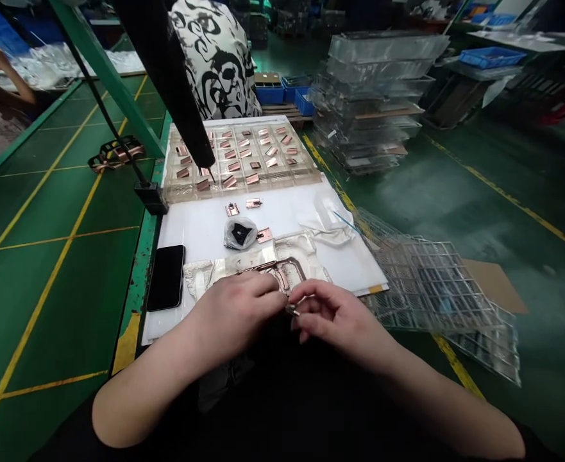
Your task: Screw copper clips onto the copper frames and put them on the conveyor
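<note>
My left hand (244, 305) is closed, its thumb and index finger meeting at the near edge of a copper-coloured frame (294, 266); what sits between the fingertips is hidden. Close beside it, my right hand (337, 311) pinches a small shiny metal piece (292, 310), too small to name further. The frame rests on a whitish, rough-edged fixture (202, 276) and is partly covered by my left hand. Just beyond the fixture stands a plastic bag with black contents (240, 234). Near it lie small copper plates, one (264, 235) touching the bag's side.
A clear compartment tray (195, 192) holds several copper pieces at the board's back. On the left lies a black phone (167, 277). A dark pole (186, 109) hangs overhead. Wire-like grid trays (440, 276) are at right; stacked trays (373, 96) stand behind. Two other people are nearby.
</note>
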`<state>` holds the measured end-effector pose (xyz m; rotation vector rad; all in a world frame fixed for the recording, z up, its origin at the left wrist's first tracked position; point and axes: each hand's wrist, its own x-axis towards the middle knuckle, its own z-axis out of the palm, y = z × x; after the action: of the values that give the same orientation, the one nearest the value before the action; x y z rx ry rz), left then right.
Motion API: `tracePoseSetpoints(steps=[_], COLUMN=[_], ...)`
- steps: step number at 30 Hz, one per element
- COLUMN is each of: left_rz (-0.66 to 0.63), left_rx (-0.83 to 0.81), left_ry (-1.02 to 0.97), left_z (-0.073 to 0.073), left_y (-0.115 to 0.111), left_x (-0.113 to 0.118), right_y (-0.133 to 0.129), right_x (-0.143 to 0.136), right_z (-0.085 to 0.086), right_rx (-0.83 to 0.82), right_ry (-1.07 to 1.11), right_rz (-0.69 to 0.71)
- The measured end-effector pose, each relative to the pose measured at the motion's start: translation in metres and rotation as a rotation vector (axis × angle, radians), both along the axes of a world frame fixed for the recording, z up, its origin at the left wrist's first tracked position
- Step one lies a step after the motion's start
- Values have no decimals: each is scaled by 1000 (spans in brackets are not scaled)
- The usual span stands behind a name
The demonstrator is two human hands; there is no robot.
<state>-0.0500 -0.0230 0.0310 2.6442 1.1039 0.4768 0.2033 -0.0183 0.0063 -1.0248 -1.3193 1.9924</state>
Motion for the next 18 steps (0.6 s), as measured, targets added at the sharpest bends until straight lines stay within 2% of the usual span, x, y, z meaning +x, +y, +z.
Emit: tracePoseSetpoints(steps=[4, 8, 11, 14, 18], left_rz=[-134, -176, -186, -153, -10], left_rx=[91, 87, 93, 93, -3], left_ry=[205, 220, 193, 130, 73], left_z=[1, 1, -1, -2, -8], left_y=[-5, -8, -8, -4, 12], left_x=[5, 13, 15, 9, -8], right_y=[-8, -8, -10, -17, -29], right_x=[3, 0, -1, -7, -22], right_z=[-7, -20, -29, -38, -48], right_rx=[-215, -330, -427, -528, -594], right_ry=[-89, -8, 49, 125, 214], right_rz=[129, 238, 251, 168, -70])
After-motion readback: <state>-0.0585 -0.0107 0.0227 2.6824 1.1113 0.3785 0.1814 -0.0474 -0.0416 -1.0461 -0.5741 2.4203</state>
